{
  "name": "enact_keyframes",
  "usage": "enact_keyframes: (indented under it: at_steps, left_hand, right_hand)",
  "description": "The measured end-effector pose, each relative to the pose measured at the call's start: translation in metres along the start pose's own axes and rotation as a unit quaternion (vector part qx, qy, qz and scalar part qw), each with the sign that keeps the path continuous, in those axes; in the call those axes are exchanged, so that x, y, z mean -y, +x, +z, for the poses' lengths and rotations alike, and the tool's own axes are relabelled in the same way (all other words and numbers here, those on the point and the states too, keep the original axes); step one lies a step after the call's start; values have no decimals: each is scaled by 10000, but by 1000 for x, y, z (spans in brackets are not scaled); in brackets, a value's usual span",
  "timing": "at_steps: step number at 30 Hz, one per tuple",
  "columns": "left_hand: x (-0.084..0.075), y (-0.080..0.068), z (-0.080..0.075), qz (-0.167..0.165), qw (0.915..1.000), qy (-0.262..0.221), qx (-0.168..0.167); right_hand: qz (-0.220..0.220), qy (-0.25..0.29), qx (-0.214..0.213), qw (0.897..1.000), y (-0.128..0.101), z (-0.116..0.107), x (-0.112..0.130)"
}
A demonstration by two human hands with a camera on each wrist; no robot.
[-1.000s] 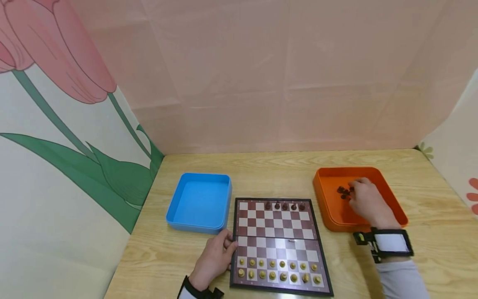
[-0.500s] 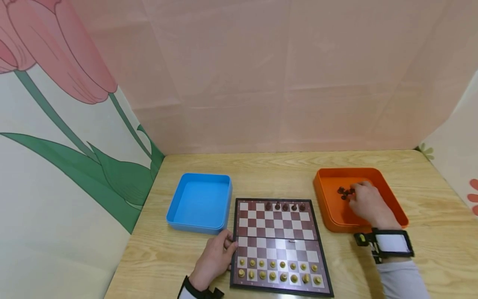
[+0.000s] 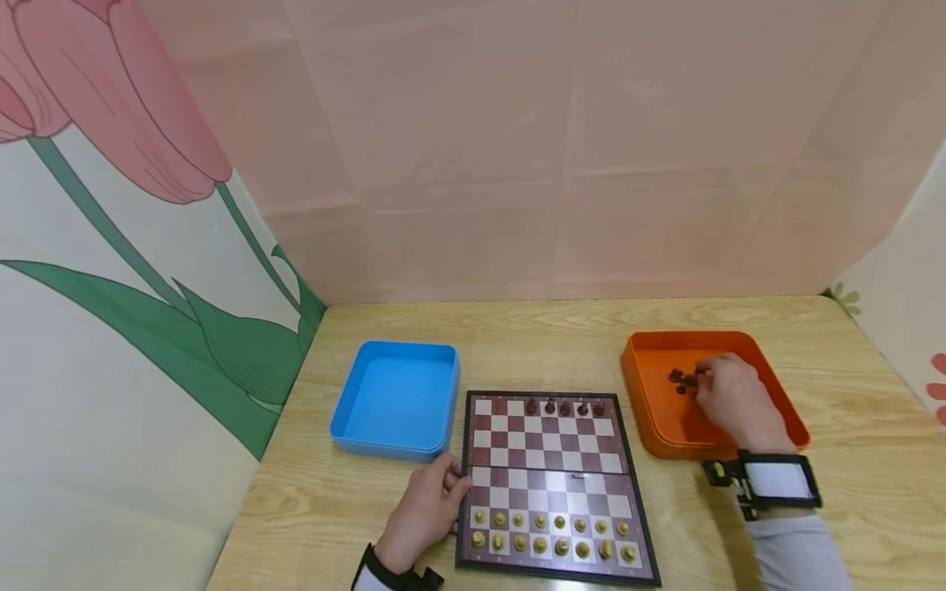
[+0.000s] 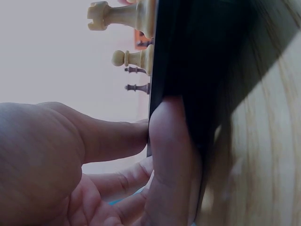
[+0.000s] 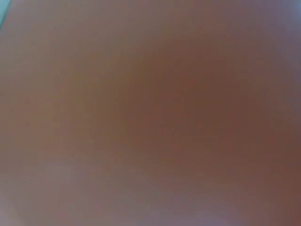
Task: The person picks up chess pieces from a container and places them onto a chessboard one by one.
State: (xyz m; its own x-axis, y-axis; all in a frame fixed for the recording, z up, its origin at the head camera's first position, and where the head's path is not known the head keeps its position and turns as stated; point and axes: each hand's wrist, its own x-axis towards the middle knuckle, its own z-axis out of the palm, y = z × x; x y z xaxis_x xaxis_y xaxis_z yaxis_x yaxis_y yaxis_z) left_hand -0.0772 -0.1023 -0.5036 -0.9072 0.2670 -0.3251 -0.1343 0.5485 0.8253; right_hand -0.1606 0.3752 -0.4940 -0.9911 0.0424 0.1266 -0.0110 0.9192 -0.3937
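Orange tray (image 3: 665, 423) on the worktop (image 3: 517, 345) holds dark chess pieces (image 3: 690, 381); the right hand (image 3: 741, 404) is at them, whether pinching 1 I cannot tell. The left hand (image 3: 423, 515) pinches the left edge of the nearby chessboard (image 3: 545, 448).

Pink backdrop (image 3: 554, 164); tulip-print sheet (image 3: 140, 238) left; red marks (image 3: 938, 391) right, perhaps petals.

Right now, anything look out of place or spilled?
Nothing looks spilled. Setup is uneven: five dark pieces sit in one end row, while gold pieces fill two; loose dark pieces lie jumbled in the orange tray.
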Motion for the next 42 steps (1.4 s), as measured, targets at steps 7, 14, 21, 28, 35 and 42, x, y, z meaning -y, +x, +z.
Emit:
enact_keyframes:
  at_steps: [7,14,21,28,35,42]
  left_hand:
    - [-1,0,0,-86,10000,-3,12]
    - [0,0,0,-49,10000,-47,24]
    - [1,0,0,-44,10000,-28,24]
    - [0,0,0,-75,10000,33,15]
    - [1,0,0,-88,9999,38,32]
    - [2,1,0,103,9999,11,-71]
  right_hand:
    - [45,309,-955,9949,-1,-2,6]
    - [-42,526,-1221,9911,-1,-5,11]
    - [-129,832,-1371,9870,-3,-10,20]
    - [-346,986,-1402,9846,-4,-11,27]
    - [-572,1365,-1015,9838,-6,-17,50]
    - [-1015,1389,-1146,9784,3,-15,81]
